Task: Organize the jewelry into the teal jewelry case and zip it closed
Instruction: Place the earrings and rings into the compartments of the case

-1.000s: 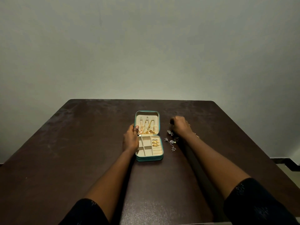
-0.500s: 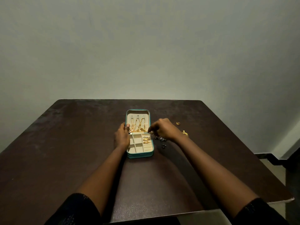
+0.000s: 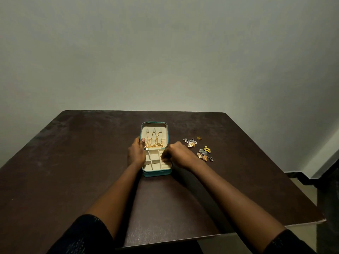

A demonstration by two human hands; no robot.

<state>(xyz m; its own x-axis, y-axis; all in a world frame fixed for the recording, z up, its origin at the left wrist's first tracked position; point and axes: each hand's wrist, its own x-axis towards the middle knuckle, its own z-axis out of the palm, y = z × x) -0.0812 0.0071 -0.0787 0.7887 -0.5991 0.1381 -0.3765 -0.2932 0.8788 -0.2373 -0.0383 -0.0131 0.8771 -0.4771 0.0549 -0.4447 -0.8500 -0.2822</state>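
Note:
The teal jewelry case point(image 3: 157, 173) lies open in the middle of the dark table, with its cream lid point(image 3: 145, 129) flat behind the tray. Gold chains point(image 3: 154, 139) hang in the lid. My left hand point(image 3: 136, 153) grips the case's left side at the hinge, thumb on the lid's edge. My right hand point(image 3: 178, 154) hovers over the tray's right column, its fingertips curled together as if pinching a small piece, which is hidden by the fingers. Loose gold and silver earrings point(image 3: 204, 155) lie on the table just right of that hand, with more pieces point(image 3: 191, 143) behind them.
The dark brown table point(image 3: 73, 162) stands against a plain pale wall. Its right edge point(image 3: 302, 189) and near right corner drop off to the floor. A dark object point(image 3: 328, 189) stands beyond that edge.
My right hand has come left from the loose jewelry to the tray's right column. The left hand has stayed on the case. The camera view has shifted, uncovering the loose pieces.

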